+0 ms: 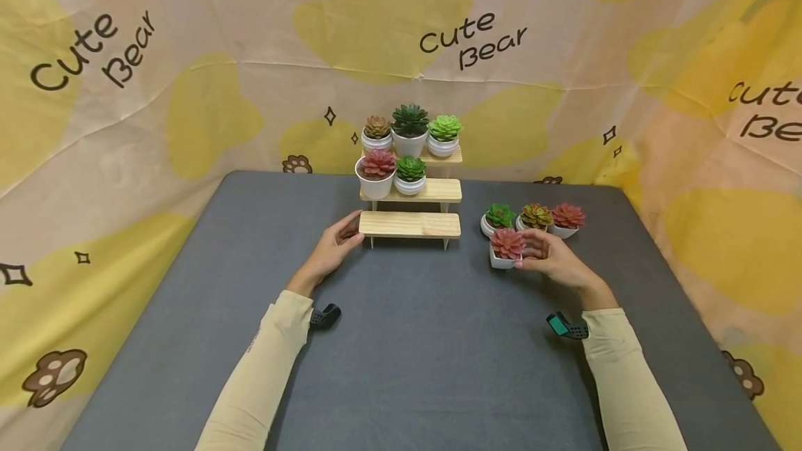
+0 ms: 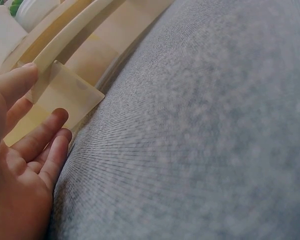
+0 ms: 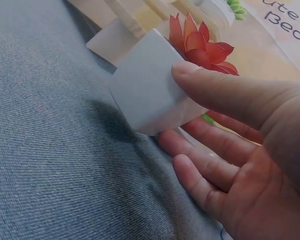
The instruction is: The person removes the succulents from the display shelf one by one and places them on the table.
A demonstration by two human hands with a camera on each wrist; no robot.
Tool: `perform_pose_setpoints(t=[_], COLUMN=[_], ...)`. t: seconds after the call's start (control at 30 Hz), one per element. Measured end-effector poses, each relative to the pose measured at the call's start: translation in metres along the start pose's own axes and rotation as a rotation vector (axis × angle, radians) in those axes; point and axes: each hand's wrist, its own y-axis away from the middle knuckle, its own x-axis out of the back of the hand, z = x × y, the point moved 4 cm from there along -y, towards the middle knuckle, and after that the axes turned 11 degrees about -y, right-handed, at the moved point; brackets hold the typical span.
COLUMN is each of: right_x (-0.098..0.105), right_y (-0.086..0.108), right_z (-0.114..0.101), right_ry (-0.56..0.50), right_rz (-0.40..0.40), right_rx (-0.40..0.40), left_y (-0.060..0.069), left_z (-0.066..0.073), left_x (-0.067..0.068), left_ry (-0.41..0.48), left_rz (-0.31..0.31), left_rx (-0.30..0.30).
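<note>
Over ribbed grey cloth point(image 3: 55, 150), right fingers point(image 3: 205, 162) pinching square white succulent pot point(image 3: 145, 82), left fingers point(image 2: 40, 137) pinching stepped wooden stand point(image 1: 410, 223)

You have a grey, finely ribbed table point(image 1: 401, 353) before you. Toward its far edge stands a three-tier wooden stand point(image 1: 410, 224). Its top tier point(image 1: 455, 156) carries, from your left, a brownish succulent point(image 1: 377, 128), a dark green succulent point(image 1: 410, 121) and a lime succulent point(image 1: 445, 129); its middle tier point(image 1: 443, 190), a pinkish succulent point(image 1: 378, 164) and a mid-green succulent point(image 1: 410, 169). Farther to your right, a leafy green succulent point(image 1: 500, 216), an orange-tinged succulent point(image 1: 536, 216) and a dusky red succulent point(image 1: 567, 216) sit potted on the table, close together.
</note>
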Motion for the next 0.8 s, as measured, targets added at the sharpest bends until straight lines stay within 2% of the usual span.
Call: perform_pose_setpoints(t=[0.5,0.8], right_x=[-0.0021,-0.0028], right_y=[-0.0032,-0.0013], right_z=[0.0068,0.0097], right_ry=[0.003,-0.043], right_rz=[-0.018,-0.068], right_rx=[-0.042,-0.002], left_y=[-0.0019,-0.0007], left_z=[0.0013,-0.0017], left_x=[0.0014,0.0006], left_ry=[0.016,0.010], left_rz=[0.003,0.004], left_rx=[-0.007,-0.003])
